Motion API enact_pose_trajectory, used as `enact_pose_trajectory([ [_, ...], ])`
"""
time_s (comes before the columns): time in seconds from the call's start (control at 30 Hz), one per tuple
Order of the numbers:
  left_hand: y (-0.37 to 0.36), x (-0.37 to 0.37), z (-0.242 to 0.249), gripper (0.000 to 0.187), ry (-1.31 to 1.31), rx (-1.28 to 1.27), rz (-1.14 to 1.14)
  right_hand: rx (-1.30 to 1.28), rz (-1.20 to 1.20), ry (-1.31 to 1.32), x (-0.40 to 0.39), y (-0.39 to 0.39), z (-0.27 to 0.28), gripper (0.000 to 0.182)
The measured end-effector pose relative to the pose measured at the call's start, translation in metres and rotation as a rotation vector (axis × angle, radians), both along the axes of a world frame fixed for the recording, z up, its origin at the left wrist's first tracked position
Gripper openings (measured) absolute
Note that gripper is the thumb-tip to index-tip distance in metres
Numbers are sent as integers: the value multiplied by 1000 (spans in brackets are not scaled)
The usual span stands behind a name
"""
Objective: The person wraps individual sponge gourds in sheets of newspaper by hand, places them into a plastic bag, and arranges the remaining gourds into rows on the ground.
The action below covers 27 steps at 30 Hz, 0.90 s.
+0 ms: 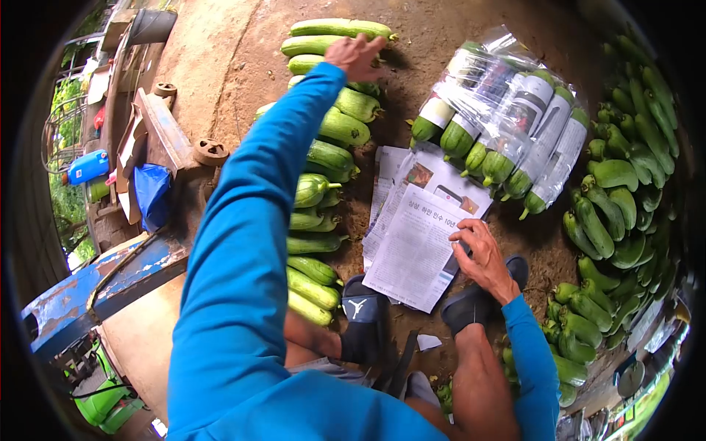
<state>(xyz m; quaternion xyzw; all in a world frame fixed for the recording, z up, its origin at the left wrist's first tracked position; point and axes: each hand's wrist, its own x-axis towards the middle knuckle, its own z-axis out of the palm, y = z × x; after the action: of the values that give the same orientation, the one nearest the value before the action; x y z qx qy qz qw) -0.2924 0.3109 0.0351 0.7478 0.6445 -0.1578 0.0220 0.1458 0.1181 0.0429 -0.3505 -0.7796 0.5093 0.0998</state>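
Note:
My left hand, at the end of a blue sleeve, reaches far out and rests on a green zucchini near the top of a long row of zucchini laid on the dirt floor. My right hand lies on the edge of a stack of newspaper sheets spread between my feet, fingers touching the top sheet. Beyond the paper lies a bundle of zucchini wrapped in clear plastic sleeves.
A large pile of loose zucchini lies on the right. My feet in black slides sit either side of the paper. A blue metal frame, wooden boards and a blue jug stand at the left.

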Motion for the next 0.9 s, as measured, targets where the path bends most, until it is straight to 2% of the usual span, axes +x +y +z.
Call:
enact_pose_trajectory([
  [0.07, -10, -30, 19, 58, -83, 103, -70, -105, -40, 14, -3, 4, 2, 16],
  [0.13, -25, -53, 61, 50, -251, 183, -74, -72, -46, 43, -9, 9, 6, 16],
  [0.2, -44, -76, 93, 37, -403, 274, 88, -103, -59, 89, -14, 17, 9, 15],
  [0.27, -66, -101, 112, 31, -582, 537, 173, -115, -66, 88, -21, 28, 23, 15],
  [0.33, -91, -103, 143, 27, -1004, 601, 523, -141, -69, 87, -30, 37, 40, 15],
  [0.4, -111, -104, 171, 28, -1271, 747, 564, 5, 18, 103, -40, 58, 64, 16],
  [0.47, -134, -88, 202, 32, -1537, 713, 563, 13, 23, 88, -61, 73, 104, 23],
  [0.6, -187, -24, 246, 31, -1652, 498, 445, 501, 136, 213, -114, 89, 181, 48],
  [0.63, -199, -3, 249, 28, -1647, 495, 416, 565, 163, 193, -126, 87, 193, 60],
  [0.67, -212, 18, 250, 29, -1691, 476, 436, 579, 173, 185, -137, 81, 203, 60],
  [0.73, -236, 49, 241, 31, -1765, 319, 537, 195, 255, 22, -158, 61, 214, 69],
  [0.77, -248, 64, 236, 28, -1863, 204, 664, 73, 246, 132, -167, 46, 213, 72],
  [0.8, -259, 76, 225, 25, -1949, 118, 751, -55, 218, -63, -171, 35, 216, 68],
  [0.87, -285, 91, 212, 38, -2034, -2, 849, -167, 188, 101, -160, 12, 176, 63],
  [0.9, -297, 98, 201, 43, -2122, -14, 896, -244, 111, 71, -152, -1, 163, 61],
])
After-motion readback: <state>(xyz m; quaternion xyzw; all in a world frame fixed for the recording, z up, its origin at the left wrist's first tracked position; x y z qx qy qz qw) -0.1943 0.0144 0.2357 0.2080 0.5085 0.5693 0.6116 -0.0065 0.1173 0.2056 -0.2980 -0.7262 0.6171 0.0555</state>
